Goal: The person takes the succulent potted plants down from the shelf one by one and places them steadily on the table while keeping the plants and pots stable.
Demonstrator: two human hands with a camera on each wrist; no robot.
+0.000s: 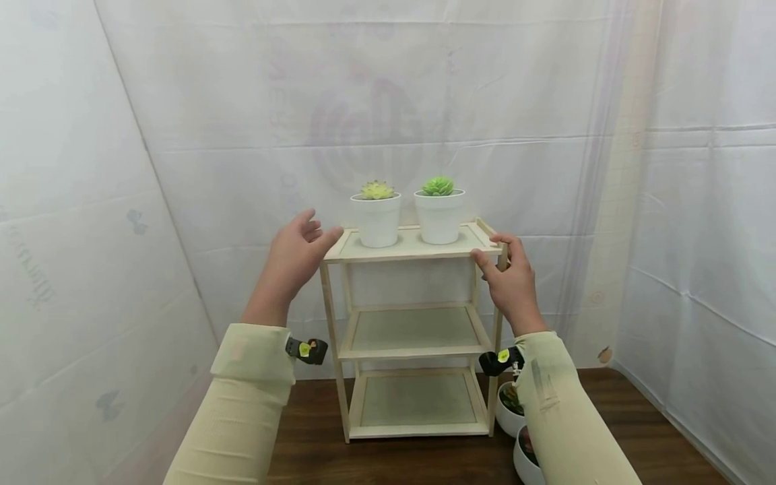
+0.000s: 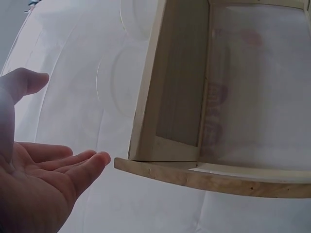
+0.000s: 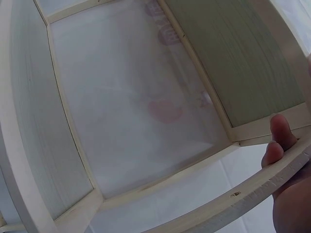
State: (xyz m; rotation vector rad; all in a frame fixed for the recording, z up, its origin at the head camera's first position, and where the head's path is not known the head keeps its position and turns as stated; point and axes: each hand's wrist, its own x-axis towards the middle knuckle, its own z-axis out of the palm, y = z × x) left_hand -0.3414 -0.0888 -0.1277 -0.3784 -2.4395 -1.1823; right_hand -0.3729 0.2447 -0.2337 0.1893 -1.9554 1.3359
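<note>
Gripping with the right hand (image 1: 512, 279) a wooden rack (image 1: 415, 330) reaching leftward to just beside the loosely spread left hand (image 1: 296, 250).

Left sleeve (image 1: 224, 417): pale yellow, creased, wide cuff (image 1: 251, 350). Right sleeve (image 1: 585, 431): same colour, grey streaks (image 1: 544, 384) near the wrist (smudge or print, can't tell). Left wrist camera (image 1: 317, 353), right wrist camera (image 1: 490, 364): black, 1 yellow sticker (image 1: 503, 356) each.
</note>
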